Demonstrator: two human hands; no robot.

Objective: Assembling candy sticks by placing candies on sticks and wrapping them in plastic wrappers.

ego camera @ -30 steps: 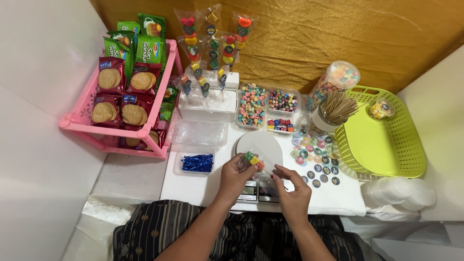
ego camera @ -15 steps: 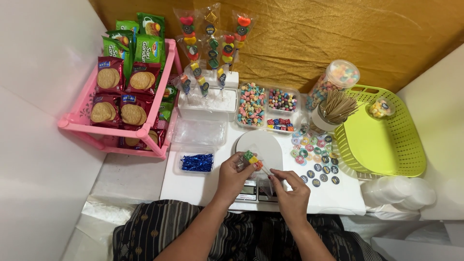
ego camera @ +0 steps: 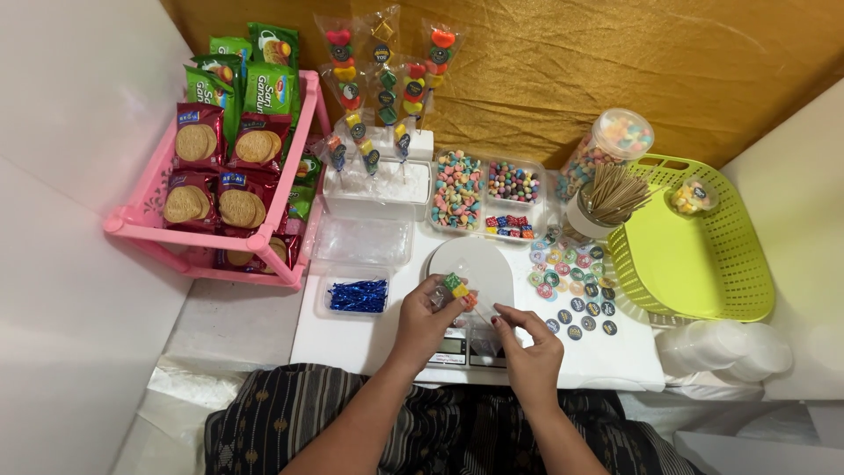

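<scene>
Hands over scale (ego camera: pixel 470 268) | left hand (ego camera: pixel 428 312) is gripping candy skewer (ego camera: pixel 459 288), unmoved since earlier | right hand (ego camera: pixel 527 339) is pinching its stick end, staying closed; assembly continuing.

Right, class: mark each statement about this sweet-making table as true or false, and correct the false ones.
1. The left hand holds a candy skewer of green, yellow and orange pieces. True.
2. The pink rack stands on the right side. False: it stands on the left, holding biscuit packets.
3. The green basket is piled full of sweets. False: it is almost bare, with one small tub in it.
4. The blue twist ties lie in a clear tray. True.
5. The wooden sticks stand in a cup. True.
</scene>
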